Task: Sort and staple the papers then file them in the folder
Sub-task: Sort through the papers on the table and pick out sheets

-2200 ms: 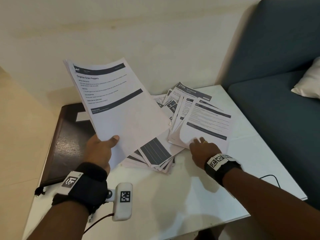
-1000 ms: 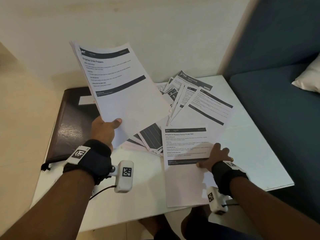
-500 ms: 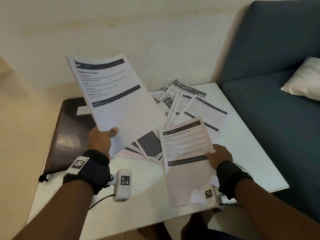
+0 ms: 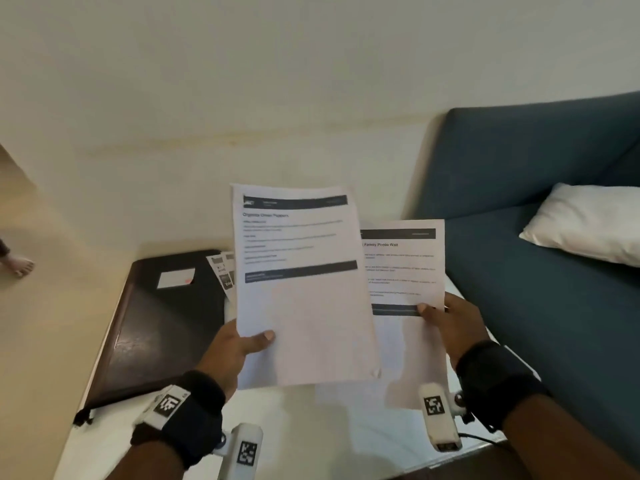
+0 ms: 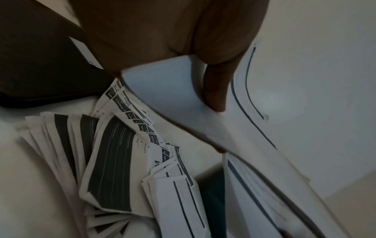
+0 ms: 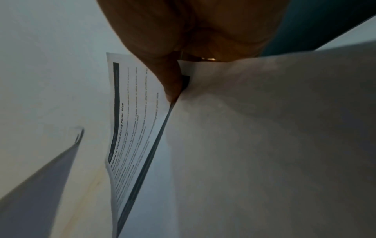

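My left hand (image 4: 239,344) grips a stack of printed sheets (image 4: 301,289) by its lower left edge, thumb on top, and holds it upright above the table. My right hand (image 4: 446,320) pinches a single printed sheet (image 4: 403,268) by its right edge; that sheet stands just right of the stack and partly behind it. In the left wrist view a fanned pile of loose papers (image 5: 114,161) lies on the white table under the held stack (image 5: 234,120). The right wrist view shows my thumb (image 6: 171,80) pressed on the sheet (image 6: 134,112). A dark folder (image 4: 162,323) lies shut at the table's left.
The white table (image 4: 311,434) stands against a cream wall. A blue sofa (image 4: 540,271) with a white pillow (image 4: 588,220) borders its right side. A white label (image 4: 176,278) sits on the folder. A bare foot (image 4: 17,263) shows at the far left.
My right hand has lifted the single sheet from low over the table up beside the stack. My left hand has swung the stack right, toward the middle, and more upright.
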`<control>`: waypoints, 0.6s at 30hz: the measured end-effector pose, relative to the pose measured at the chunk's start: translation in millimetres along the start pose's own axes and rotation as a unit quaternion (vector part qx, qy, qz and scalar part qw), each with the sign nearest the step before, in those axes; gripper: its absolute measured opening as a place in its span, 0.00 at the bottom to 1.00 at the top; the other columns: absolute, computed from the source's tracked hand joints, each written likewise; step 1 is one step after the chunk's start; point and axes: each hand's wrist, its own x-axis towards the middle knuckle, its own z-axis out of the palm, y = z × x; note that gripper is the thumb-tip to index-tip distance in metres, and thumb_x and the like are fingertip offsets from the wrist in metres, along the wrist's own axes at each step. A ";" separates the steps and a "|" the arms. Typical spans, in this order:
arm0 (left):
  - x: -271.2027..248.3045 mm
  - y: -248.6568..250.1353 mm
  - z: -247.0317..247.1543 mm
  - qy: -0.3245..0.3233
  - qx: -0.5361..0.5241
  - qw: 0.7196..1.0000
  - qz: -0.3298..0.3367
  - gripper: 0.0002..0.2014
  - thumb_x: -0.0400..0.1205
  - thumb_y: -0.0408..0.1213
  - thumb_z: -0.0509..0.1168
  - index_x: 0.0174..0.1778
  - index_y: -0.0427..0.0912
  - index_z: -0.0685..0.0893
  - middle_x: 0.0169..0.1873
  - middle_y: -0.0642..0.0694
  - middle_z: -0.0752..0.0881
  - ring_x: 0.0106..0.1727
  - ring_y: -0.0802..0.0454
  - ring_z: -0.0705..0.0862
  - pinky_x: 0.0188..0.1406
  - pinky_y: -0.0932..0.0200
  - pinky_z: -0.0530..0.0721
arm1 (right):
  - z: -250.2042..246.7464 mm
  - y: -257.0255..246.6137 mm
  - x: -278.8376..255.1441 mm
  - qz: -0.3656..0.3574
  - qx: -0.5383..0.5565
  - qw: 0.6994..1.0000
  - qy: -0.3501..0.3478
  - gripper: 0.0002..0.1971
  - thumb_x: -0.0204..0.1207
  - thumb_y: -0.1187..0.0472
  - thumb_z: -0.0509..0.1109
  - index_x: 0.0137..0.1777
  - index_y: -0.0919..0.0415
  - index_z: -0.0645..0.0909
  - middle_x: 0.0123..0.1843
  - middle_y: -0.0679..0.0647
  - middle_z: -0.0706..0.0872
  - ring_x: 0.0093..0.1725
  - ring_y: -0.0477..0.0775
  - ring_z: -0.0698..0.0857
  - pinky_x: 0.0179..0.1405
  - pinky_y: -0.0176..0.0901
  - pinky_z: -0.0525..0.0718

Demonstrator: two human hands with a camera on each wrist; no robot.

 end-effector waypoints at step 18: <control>10.8 -30.9 34.6 -0.131 0.043 0.990 0.039 0.24 0.75 0.51 0.74 0.65 0.48 0.80 0.57 0.47 0.91 0.58 0.44 0.89 0.57 0.46 0.88 | 29.1 -10.0 -14.7 -0.018 0.057 0.992 -0.115 0.10 0.78 0.65 0.73 0.57 0.54 0.86 0.54 0.51 0.91 0.55 0.59 0.89 0.59 0.62 0.87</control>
